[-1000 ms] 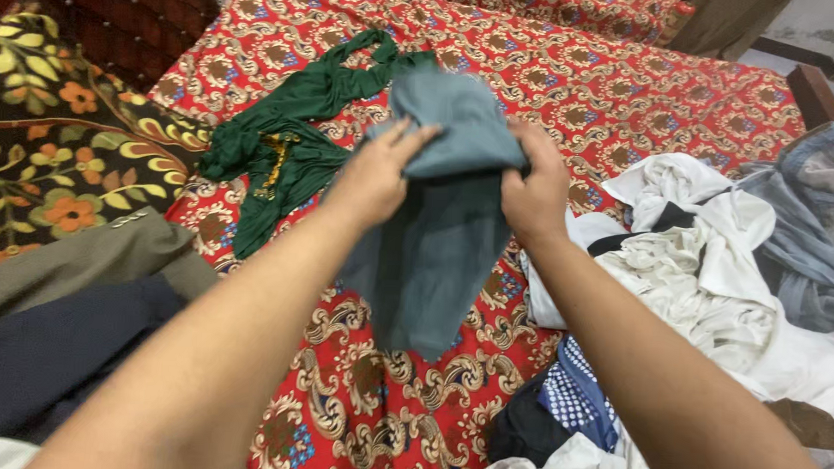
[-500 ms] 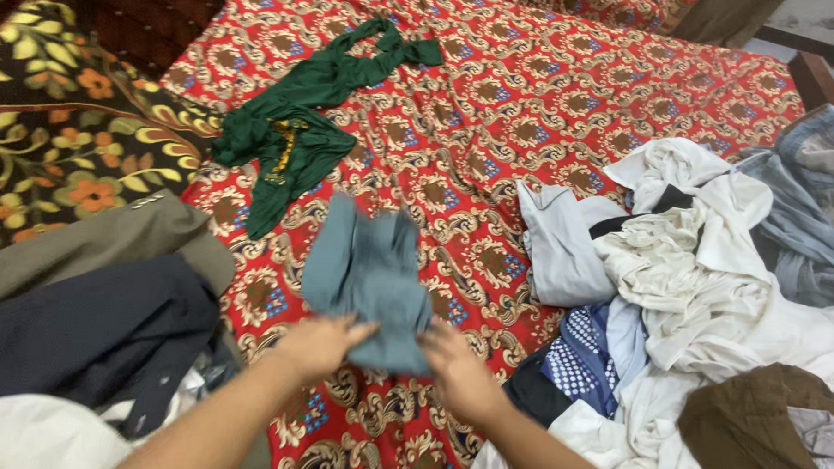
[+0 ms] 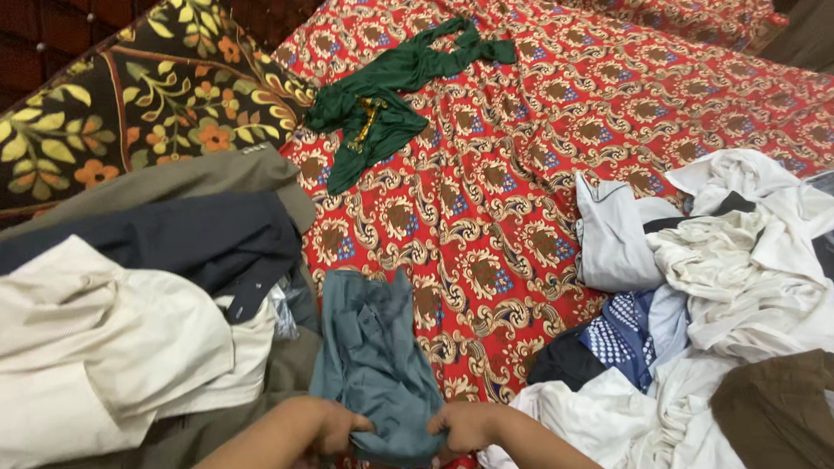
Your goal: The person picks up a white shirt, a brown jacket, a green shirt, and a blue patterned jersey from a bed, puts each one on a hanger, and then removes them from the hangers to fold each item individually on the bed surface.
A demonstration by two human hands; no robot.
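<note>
L hand & R hand each pinch the near edge of the grey-blue cloth, grip tight to hold it flat on the red bed, beside stacked clothes.

Open red patterned bedspread is running up the middle, giving a hand free passage from the grey-blue cloth toward the far edge. A stack of folded clothes is crowding the left side, touching the cloth, with a floral cushion lying behind it. A jumbled pile of laundry is blocking the right side. A green garment is lying across the upper lane, well apart from both heaps.
</note>
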